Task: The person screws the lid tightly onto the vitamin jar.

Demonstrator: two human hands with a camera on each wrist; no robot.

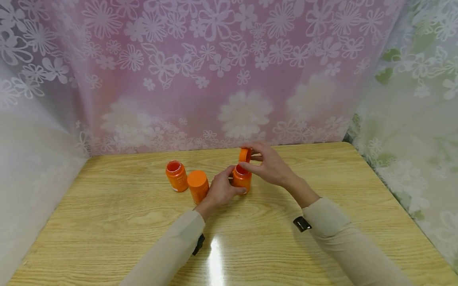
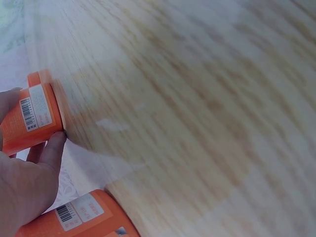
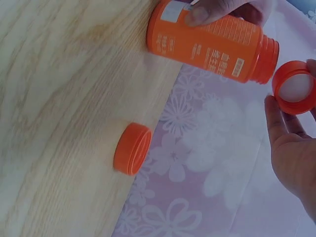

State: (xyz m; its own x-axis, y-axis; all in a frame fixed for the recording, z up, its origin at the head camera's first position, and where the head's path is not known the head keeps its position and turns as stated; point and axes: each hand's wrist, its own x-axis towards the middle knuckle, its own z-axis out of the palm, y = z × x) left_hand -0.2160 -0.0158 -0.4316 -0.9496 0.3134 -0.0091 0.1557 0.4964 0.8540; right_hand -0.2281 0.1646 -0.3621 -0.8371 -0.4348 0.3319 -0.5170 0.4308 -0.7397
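Note:
My left hand [image 1: 221,188] grips an orange jar [image 1: 242,180] that stands upright on the table with its mouth uncovered. Just above that mouth, my right hand [image 1: 269,163] pinches an orange screw cap [image 1: 245,155] by its rim. The right wrist view shows the held cap [image 3: 295,88] tipped, its pale inner face visible, apart from the jar's threaded neck [image 3: 267,59]. Beside my left wrist stands a capped orange jar [image 1: 198,186]. Farther left is a third orange jar [image 1: 177,178], uncapped.
Another orange cap [image 3: 132,149] lies on the table near the back edge in the right wrist view. The wood-grain table [image 1: 118,222] meets a pink flowered curtain [image 1: 200,87] behind, with pale flowered cloth [image 1: 411,131] at the right side.

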